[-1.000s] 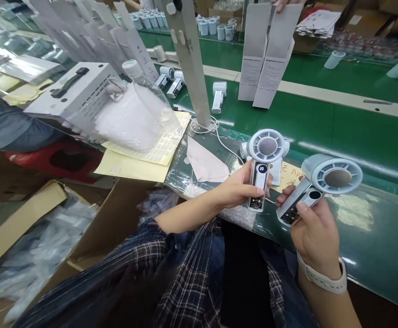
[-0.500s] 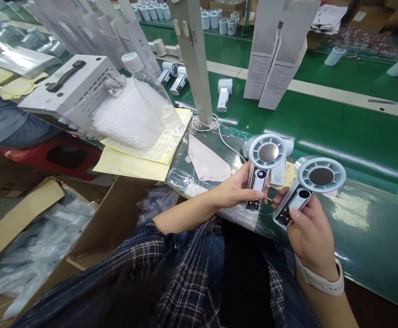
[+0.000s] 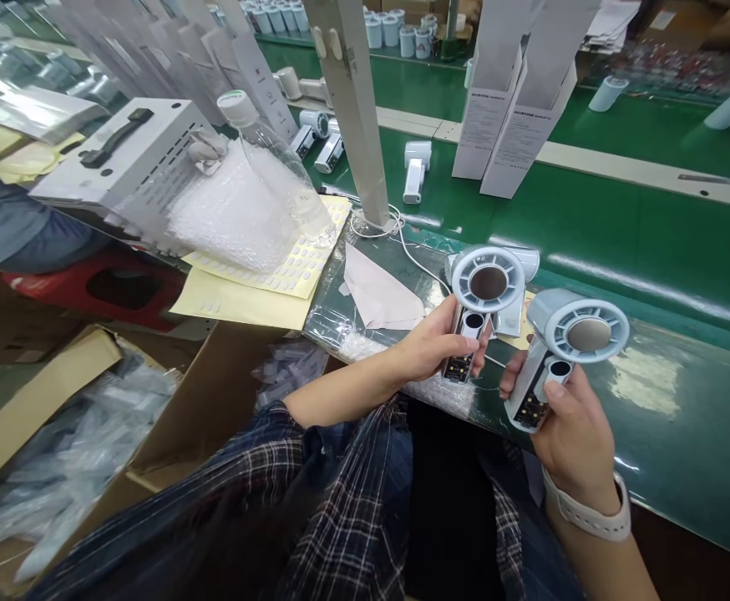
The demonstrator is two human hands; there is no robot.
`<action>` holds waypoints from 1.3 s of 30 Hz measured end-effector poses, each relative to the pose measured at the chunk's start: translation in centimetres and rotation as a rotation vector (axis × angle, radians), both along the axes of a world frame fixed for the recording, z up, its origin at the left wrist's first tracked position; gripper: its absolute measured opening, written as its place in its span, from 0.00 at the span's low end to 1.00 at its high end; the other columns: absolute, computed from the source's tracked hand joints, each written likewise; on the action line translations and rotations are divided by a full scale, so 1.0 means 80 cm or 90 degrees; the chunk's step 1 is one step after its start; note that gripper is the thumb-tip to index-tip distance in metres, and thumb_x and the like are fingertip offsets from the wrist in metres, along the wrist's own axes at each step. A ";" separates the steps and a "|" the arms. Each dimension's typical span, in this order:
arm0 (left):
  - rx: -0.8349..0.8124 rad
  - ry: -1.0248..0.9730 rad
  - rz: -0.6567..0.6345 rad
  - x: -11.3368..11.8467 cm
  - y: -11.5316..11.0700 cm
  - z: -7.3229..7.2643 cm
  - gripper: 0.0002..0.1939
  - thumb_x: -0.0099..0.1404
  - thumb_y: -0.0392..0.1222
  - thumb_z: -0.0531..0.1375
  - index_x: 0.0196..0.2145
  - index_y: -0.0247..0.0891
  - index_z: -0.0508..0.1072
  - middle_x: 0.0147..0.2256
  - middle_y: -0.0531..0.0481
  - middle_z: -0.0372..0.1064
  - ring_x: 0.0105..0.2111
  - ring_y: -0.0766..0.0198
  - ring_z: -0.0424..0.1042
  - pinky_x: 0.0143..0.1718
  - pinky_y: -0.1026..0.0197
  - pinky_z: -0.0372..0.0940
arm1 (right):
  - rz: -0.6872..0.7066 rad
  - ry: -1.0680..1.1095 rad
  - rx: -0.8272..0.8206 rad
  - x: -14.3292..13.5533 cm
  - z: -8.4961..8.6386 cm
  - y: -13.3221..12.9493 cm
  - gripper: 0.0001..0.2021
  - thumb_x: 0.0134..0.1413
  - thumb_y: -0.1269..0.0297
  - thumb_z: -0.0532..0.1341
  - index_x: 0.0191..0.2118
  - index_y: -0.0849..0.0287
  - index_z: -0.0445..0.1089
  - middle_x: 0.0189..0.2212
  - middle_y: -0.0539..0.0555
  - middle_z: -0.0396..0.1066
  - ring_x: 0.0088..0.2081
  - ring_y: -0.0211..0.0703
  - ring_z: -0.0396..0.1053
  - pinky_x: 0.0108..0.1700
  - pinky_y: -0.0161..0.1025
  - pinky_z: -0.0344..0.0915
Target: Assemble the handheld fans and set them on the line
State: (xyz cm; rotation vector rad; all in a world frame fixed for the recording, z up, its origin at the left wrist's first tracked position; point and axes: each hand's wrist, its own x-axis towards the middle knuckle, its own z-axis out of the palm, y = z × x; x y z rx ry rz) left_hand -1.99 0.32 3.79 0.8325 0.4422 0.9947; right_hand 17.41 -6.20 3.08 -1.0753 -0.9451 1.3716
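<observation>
My left hand [image 3: 435, 344] is closed around the handle of a light blue handheld fan [image 3: 510, 284], its round ribbed head facing up at me. The thumb lies just below the fan's small dark display. To the right, my right hand [image 3: 575, 426] grips a second light blue handheld fan [image 3: 553, 321], thumb below its display too. Both handles have their fronts off, with dark circuit boards showing at the lower ends. Another light blue fan [image 3: 521, 263] lies on the bench behind the left one, partly hidden. A white cable [image 3: 424, 263] runs along the bench toward my left hand.
A metal post [image 3: 356, 125] rises from the bench. Left of it are yellow label sheets [image 3: 240, 305], a clear bottle [image 3: 277, 167], bubble wrap [image 3: 233, 209] and a white metal box [image 3: 114, 150]. Tall white cartons [image 3: 509, 125] stand on the green conveyor [image 3: 641, 217]. An open cardboard box [image 3: 177, 417] sits below left.
The left fan's display showed 20 and is now dark. The right fan has tilted and shifted slightly left and down. Both hands keep their hold.
</observation>
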 end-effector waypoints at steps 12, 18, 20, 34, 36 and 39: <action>0.009 0.041 -0.012 -0.002 0.000 0.003 0.26 0.57 0.47 0.70 0.45 0.39 0.60 0.34 0.56 0.67 0.25 0.67 0.70 0.24 0.62 0.68 | 0.011 -0.003 0.021 0.000 -0.002 0.002 0.11 0.65 0.54 0.67 0.50 0.49 0.75 0.41 0.52 0.76 0.35 0.42 0.72 0.38 0.40 0.73; 0.007 0.070 -0.004 0.000 0.002 0.006 0.31 0.56 0.53 0.71 0.47 0.40 0.60 0.35 0.56 0.66 0.26 0.67 0.70 0.24 0.62 0.67 | 0.015 0.005 0.021 -0.003 0.003 0.006 0.13 0.63 0.53 0.68 0.50 0.50 0.76 0.40 0.52 0.76 0.35 0.45 0.73 0.38 0.43 0.74; 0.006 0.086 0.001 0.001 0.002 0.010 0.30 0.56 0.52 0.71 0.47 0.40 0.60 0.34 0.56 0.67 0.25 0.68 0.70 0.24 0.62 0.66 | 0.021 0.012 0.016 -0.003 0.004 0.006 0.12 0.64 0.54 0.67 0.50 0.50 0.75 0.40 0.52 0.76 0.35 0.44 0.73 0.36 0.43 0.74; -0.013 0.104 0.011 -0.004 0.001 0.010 0.31 0.55 0.56 0.72 0.46 0.39 0.61 0.33 0.56 0.67 0.23 0.68 0.70 0.25 0.61 0.67 | 0.050 0.019 -0.020 -0.003 0.005 0.005 0.17 0.64 0.53 0.67 0.55 0.50 0.73 0.41 0.53 0.75 0.36 0.43 0.73 0.37 0.40 0.73; -0.007 0.109 0.017 -0.001 0.001 0.006 0.33 0.56 0.60 0.72 0.46 0.39 0.61 0.31 0.57 0.66 0.22 0.69 0.69 0.24 0.63 0.67 | 0.037 0.028 -0.035 -0.005 0.006 0.004 0.18 0.62 0.53 0.68 0.55 0.50 0.73 0.40 0.53 0.75 0.35 0.43 0.72 0.35 0.39 0.73; 0.041 0.127 0.031 0.007 0.004 -0.003 0.33 0.59 0.64 0.70 0.46 0.39 0.62 0.28 0.58 0.65 0.21 0.69 0.68 0.24 0.63 0.67 | 0.018 0.031 -0.043 -0.009 0.007 0.004 0.18 0.60 0.53 0.68 0.54 0.51 0.74 0.40 0.53 0.75 0.35 0.44 0.72 0.35 0.40 0.73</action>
